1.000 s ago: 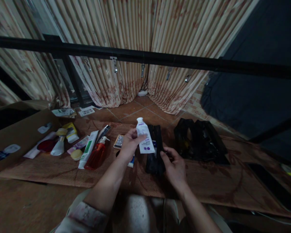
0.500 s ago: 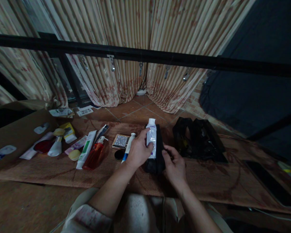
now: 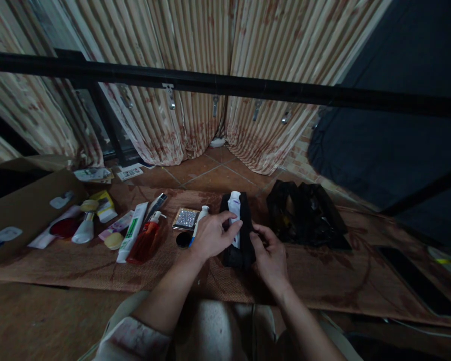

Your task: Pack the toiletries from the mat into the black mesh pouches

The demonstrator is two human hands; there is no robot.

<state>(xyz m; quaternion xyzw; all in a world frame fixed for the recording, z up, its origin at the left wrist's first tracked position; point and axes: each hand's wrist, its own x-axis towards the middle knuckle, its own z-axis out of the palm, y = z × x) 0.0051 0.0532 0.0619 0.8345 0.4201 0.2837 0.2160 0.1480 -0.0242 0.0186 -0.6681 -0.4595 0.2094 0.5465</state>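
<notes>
My left hand [image 3: 216, 234] has thumb and fingers closed on a white squeeze tube [image 3: 234, 204], its cap pointing away from me. The tube lies lengthwise over a black pouch [image 3: 245, 258], seemingly within its opening, though the dark fabric hides how deep. On the pouch's right edge, my right hand [image 3: 269, 253] is pinched closed. Just left of my left hand are a white and blue tube [image 3: 203, 213], partly covered by the hand, a round black lid [image 3: 183, 239] and a glittery square compact [image 3: 187, 219].
Farther left lie a red pump bottle [image 3: 147, 239], a white and green tube [image 3: 133, 233], a brush [image 3: 84, 225] and a cardboard box [image 3: 30, 200]. To the right are a black plastic bag [image 3: 306, 215] and a dark flat panel [image 3: 417, 278]. A black rail [image 3: 210, 82] crosses ahead.
My left hand has lowered the white tube slightly toward the pouch, and the tube now shows a narrower side. My right hand keeps its hold on the pouch's edge.
</notes>
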